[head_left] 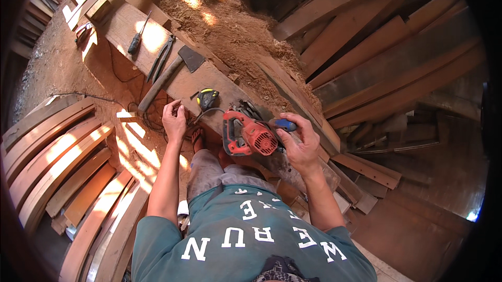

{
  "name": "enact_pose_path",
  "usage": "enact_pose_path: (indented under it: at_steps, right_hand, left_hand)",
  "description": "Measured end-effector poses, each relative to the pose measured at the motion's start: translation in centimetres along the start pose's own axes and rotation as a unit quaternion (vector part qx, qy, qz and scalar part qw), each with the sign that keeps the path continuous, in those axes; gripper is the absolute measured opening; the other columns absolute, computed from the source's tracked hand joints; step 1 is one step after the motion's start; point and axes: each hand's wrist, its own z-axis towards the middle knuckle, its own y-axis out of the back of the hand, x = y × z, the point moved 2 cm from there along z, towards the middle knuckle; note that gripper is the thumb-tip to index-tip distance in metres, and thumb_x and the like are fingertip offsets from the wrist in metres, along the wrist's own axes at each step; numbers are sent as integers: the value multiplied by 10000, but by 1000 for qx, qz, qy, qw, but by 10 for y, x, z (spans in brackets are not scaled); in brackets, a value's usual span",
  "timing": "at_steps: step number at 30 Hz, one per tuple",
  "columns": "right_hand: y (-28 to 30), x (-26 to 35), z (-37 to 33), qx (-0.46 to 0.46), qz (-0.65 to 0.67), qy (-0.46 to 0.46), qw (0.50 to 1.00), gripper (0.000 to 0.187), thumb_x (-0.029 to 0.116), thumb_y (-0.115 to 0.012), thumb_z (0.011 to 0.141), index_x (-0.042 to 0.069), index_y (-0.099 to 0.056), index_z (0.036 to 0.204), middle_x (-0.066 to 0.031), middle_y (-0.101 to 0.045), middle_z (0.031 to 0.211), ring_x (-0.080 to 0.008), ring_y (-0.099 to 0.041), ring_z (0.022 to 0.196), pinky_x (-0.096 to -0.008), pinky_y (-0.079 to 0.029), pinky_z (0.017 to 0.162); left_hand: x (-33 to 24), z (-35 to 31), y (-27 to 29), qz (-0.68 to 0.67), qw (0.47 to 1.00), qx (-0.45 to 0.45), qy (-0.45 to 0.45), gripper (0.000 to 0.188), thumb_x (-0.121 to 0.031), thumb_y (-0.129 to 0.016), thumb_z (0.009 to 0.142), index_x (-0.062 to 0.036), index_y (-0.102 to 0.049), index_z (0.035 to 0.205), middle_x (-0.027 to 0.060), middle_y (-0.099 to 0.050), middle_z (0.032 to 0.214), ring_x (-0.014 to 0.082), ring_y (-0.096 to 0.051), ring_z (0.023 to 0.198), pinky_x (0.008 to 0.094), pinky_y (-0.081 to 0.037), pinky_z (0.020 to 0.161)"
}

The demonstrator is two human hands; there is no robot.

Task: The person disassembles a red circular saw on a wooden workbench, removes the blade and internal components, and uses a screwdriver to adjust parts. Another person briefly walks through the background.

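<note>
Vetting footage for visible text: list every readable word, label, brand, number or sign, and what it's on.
Green shirt: large white capitals, legible but not copied here.
Red power tool: any markings too small or blurred to read.
Tape measure: likewise unreadable.
Blue-handled tool: no lettering discernible.

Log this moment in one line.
left hand: nothing visible held | right hand: holds blue handle | red power tool, tape: on bench
</note>
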Motion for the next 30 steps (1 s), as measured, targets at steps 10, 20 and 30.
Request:
enact_pose_path:
  at_steps: [10, 20, 30]
  right_hand:
    - [-4, 13, -12, -26, -128, 82, 988, 348, 105, -852, 934, 30, -695, 1235, -201, -766, 1165, -379, -774, 1047, -406, -623, 902]
    - [-39, 53, -7, 62, -366, -2, 929, 263, 297, -769, 995, 81, -621, 969, -150, -679, 916, -421, -719, 757, -508, -595, 663]
    - [-8, 48, 19, 252, -284, 167, 910, 191, 205, -715, 927, 68, -641, 1037, -211, -675, 1006, -456, -699, 971, -559, -561, 803]
  left_hand:
    - [-92, -4, -14, -6, 993, 69, -94, 192, -32, -705, 977, 4, -773, 1153, 157, -750, 1006, 246, -731, 887, 359, -579, 799]
    - [-131, -47, -110, 68, 813, 474, -331, 413, -195, -826, 824, -46, -774, 1206, 191, -754, 1165, 431, -691, 1157, 504, -560, 1008]
    - [-149, -43, -130, 178, 750, 569, -286, 550, -261, -907, 733, -76, -759, 1229, 192, -802, 1145, 439, -737, 1108, 518, -579, 969]
